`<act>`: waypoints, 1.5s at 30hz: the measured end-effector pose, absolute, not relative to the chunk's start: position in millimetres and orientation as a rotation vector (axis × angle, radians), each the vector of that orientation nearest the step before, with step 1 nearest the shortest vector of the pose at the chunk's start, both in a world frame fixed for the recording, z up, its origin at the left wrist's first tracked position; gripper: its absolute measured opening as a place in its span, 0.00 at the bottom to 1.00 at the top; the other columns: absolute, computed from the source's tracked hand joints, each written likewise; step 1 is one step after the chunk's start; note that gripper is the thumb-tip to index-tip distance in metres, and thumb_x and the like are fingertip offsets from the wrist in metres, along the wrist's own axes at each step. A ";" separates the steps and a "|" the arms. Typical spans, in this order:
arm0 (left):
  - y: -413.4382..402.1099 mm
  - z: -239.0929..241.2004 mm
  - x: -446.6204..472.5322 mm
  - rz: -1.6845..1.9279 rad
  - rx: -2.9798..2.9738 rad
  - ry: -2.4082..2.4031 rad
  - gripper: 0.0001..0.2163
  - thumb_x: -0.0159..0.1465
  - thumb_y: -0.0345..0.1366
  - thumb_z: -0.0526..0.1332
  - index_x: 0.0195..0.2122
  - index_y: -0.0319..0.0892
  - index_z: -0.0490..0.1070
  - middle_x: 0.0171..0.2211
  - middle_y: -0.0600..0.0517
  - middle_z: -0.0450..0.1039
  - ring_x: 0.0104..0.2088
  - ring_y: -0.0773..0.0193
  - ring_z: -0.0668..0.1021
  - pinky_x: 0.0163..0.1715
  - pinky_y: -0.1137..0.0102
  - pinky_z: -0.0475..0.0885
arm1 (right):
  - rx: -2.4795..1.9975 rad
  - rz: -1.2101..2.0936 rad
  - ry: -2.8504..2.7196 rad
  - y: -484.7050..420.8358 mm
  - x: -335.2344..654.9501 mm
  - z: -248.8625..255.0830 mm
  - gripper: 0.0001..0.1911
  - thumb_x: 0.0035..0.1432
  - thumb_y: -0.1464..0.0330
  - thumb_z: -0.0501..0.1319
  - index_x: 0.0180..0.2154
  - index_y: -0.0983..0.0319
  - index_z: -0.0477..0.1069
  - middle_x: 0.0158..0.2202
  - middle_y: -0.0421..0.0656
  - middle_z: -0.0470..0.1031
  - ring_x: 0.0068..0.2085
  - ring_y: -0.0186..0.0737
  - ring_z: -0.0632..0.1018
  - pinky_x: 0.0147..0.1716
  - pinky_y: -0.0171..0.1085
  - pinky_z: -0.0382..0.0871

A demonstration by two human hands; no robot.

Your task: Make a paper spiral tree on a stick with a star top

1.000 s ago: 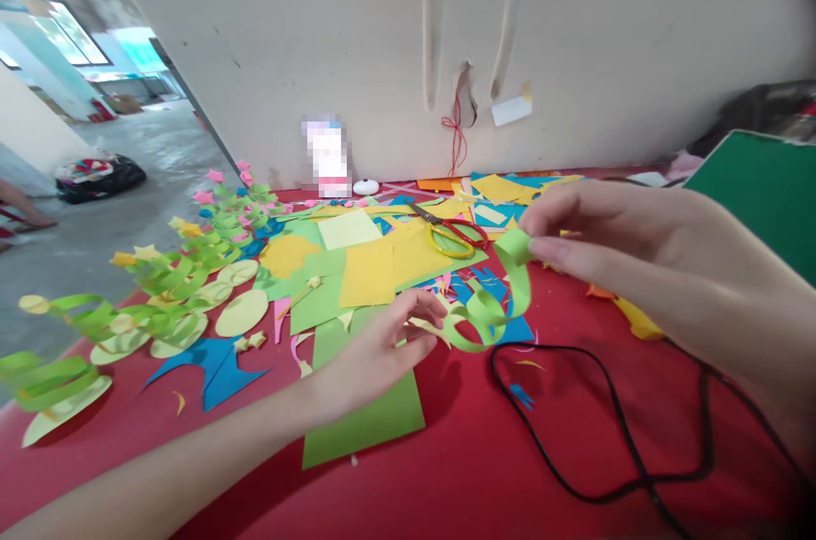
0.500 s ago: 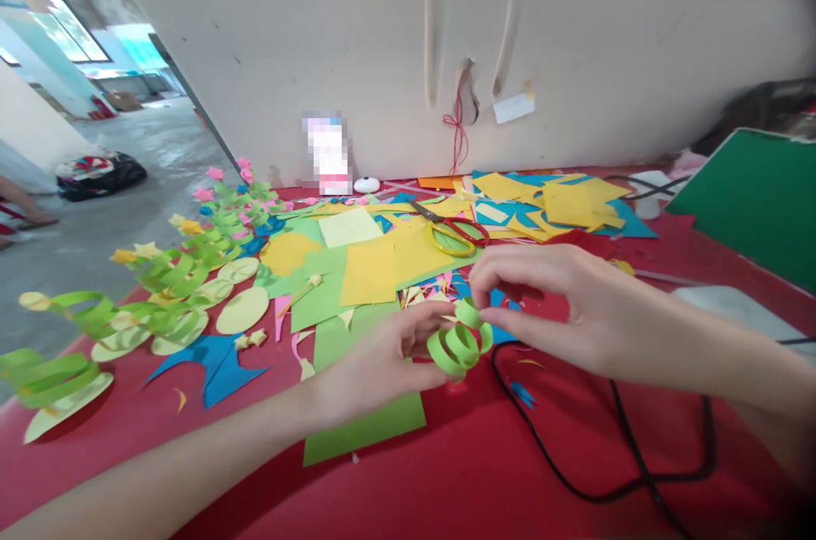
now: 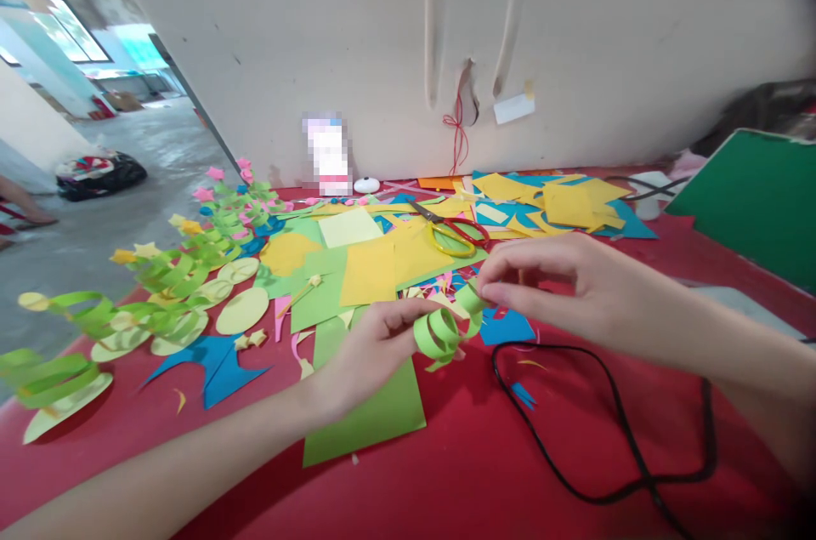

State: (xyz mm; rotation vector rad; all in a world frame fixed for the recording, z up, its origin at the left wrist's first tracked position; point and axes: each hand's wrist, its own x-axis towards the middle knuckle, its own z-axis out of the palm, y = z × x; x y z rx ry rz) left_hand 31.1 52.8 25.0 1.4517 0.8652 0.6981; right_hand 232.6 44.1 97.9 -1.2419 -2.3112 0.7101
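Note:
A light-green paper spiral [image 3: 439,329] hangs between both hands above the red table [image 3: 484,472]. My right hand [image 3: 567,285] pinches the spiral's upper end between thumb and fingertips. My left hand [image 3: 373,349] grips its lower coils, fingers curled round them. Below the hands lies a green paper sheet [image 3: 370,417]. Yellow-and-red scissors [image 3: 450,234] rest on the coloured sheets behind the hands.
A row of finished green spirals with stars [image 3: 146,293] lines the left table edge. Yellow, blue and green paper sheets [image 3: 376,264] are scattered mid-table. A black cable [image 3: 599,421] loops at front right. A dark-green board [image 3: 758,200] leans at right. The wall stands close behind.
My right hand came down and leftward from a raised position, so the stretched-out spiral has collapsed into tight coils. My left hand closed round the lower coils.

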 end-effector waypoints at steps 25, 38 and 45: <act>102.4 52.4 -11.6 0.540 1.960 1.225 0.12 0.53 0.30 0.57 0.35 0.45 0.77 0.37 0.53 0.78 0.37 0.55 0.76 0.39 0.66 0.69 | -1.135 0.690 -1.877 39.5 238.4 107.2 0.06 0.56 0.66 0.59 0.28 0.59 0.70 0.20 0.35 0.69 0.20 0.23 0.67 0.16 0.26 0.59; 109.6 52.7 -17.8 0.714 2.040 1.139 0.15 0.44 0.20 0.44 0.21 0.40 0.68 0.20 0.54 0.69 0.23 0.68 0.72 0.26 0.75 0.66 | -1.171 0.738 -1.885 41.6 237.6 106.2 0.07 0.55 0.66 0.59 0.27 0.60 0.70 0.20 0.36 0.70 0.22 0.25 0.70 0.20 0.24 0.64; 15.8 55.8 25.5 0.244 2.450 0.358 0.09 0.48 0.20 0.52 0.18 0.41 0.58 0.17 0.56 0.67 0.21 0.68 0.67 0.23 0.73 0.62 | -1.188 0.772 -1.904 43.1 238.8 102.1 0.07 0.55 0.65 0.59 0.27 0.60 0.69 0.21 0.35 0.70 0.24 0.27 0.71 0.24 0.24 0.66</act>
